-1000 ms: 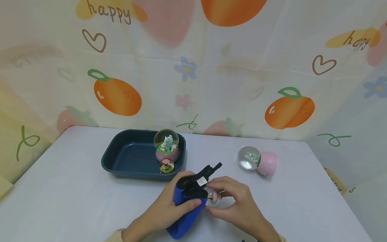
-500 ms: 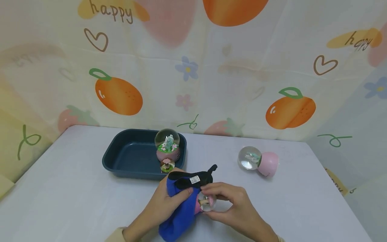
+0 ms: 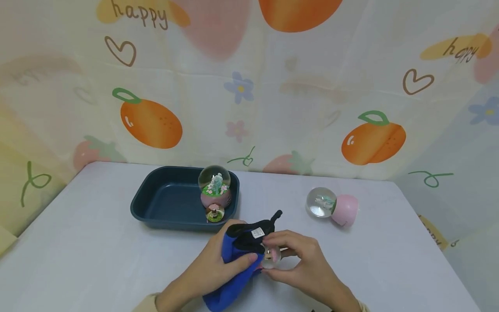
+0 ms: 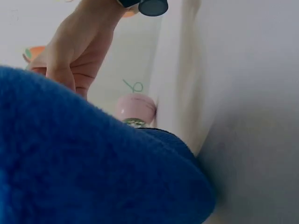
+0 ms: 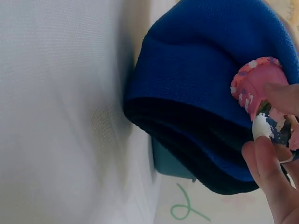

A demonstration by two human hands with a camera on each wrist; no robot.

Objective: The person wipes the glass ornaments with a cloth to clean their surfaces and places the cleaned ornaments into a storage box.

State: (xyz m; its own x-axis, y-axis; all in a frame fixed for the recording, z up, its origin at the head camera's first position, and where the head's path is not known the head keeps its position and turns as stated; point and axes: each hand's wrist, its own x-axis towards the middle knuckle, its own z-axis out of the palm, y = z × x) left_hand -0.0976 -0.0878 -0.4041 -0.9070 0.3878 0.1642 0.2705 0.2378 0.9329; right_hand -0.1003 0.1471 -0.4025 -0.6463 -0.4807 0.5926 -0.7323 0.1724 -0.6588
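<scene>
I saw the right grip (image 3: 313, 265) pinching the small snow globe (image 3: 271, 257) by its glass, over the tabletop (image 3: 390, 260), its base against the blue cloth (image 3: 233, 287) held in the left grip (image 3: 210, 265). Light pressure and slow turning seemed safest.

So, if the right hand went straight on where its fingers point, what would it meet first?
Most likely the blue cloth: it lies just past the globe that the right hand holds. I can't tell whether globe and cloth touch.
</scene>
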